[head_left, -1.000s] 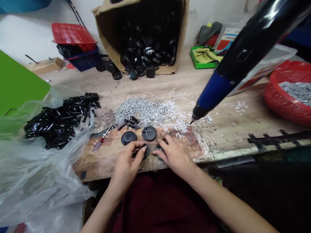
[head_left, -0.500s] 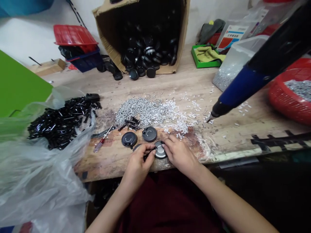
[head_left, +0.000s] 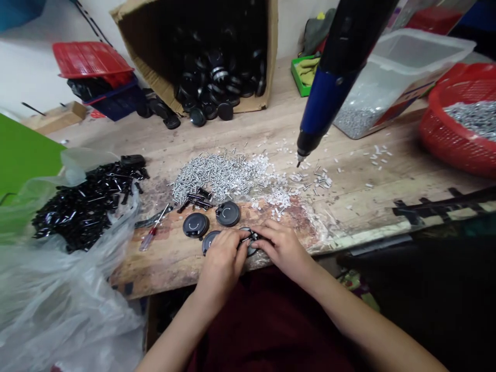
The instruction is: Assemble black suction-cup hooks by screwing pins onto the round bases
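Observation:
Near the bench's front edge, my left hand (head_left: 221,261) and my right hand (head_left: 287,247) meet over a round black disc (head_left: 251,251), mostly covered by fingers. Between their pinched fingertips is a small black part (head_left: 252,236) with a bright bit on it; its exact kind is too small to make out. Beside my left hand lies another black disc (head_left: 208,243), partly hidden. Two more, a left black disc (head_left: 196,225) and a far black disc (head_left: 228,213), lie flat, each showing a pale curved mark. Several black tubular pieces (head_left: 197,199) sit just beyond them.
A power screwdriver (head_left: 323,98) hangs bit-down beyond my right hand. Behind the discs spread silver screws (head_left: 209,174) and white plastic bits (head_left: 278,199). A hand screwdriver (head_left: 149,236), bagged black parts (head_left: 85,201), a cardboard box (head_left: 271,57) and a red basket (head_left: 445,124) surround them.
The view has shifted, and the power screwdriver hangs further left. My right fingers have moved from the disc's far rim to the small black part over it, which now hides the disc's silver face.

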`<state>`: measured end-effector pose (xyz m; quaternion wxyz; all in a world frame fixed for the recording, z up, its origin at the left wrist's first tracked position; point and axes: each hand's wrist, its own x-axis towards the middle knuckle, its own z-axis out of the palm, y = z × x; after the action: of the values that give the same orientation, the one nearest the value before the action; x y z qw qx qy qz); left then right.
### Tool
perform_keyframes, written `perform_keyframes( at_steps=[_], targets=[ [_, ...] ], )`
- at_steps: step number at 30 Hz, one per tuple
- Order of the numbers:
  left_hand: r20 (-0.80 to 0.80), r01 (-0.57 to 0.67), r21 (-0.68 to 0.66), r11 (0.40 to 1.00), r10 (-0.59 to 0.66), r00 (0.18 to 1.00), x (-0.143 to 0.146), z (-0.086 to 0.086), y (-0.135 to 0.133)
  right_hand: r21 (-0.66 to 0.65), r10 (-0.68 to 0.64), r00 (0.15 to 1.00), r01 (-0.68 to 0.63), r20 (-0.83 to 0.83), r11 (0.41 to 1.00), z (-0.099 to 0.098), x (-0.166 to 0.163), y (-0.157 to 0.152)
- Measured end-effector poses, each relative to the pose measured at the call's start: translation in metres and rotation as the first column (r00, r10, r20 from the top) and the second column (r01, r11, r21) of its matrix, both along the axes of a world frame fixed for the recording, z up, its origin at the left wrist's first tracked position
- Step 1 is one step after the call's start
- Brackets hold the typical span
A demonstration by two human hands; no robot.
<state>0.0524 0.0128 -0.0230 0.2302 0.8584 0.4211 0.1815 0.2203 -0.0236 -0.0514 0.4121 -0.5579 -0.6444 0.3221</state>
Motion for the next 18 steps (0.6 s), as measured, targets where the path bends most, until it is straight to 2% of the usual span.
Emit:
perform_keyframes(
  at_steps=[6, 10, 14, 18],
  targets=[
    [-0.106, 0.047, 0.173, 0.984, -0.029, 0.994, 0.006, -0.005, -0.001, 0.02, -0.023, 0.994, 0.025, -0.105, 0.999, -0.011, -0.001, 0.001],
    [-0.254, 0.081, 0.28, 0.957, -0.008, 0.967, 0.012, -0.006, -0.006, 0.062, -0.022, 0.99, 0.031, -0.141, 0.998, -0.012, 0.0, 0.002],
    [-0.356, 0.121, 0.286, 0.951, -0.012, 0.935, 0.015, -0.003, -0.011, 0.072, -0.031, 0.986, 0.043, -0.164, 0.997, -0.013, 0.0, 0.003],
    [-0.278, 0.118, 0.223, 0.968, -0.053, 0.959, 0.009, 0.001, -0.008, 0.069, -0.058, 0.981, 0.072, -0.184, 0.995, -0.015, -0.001, 0.002]
  ],
)
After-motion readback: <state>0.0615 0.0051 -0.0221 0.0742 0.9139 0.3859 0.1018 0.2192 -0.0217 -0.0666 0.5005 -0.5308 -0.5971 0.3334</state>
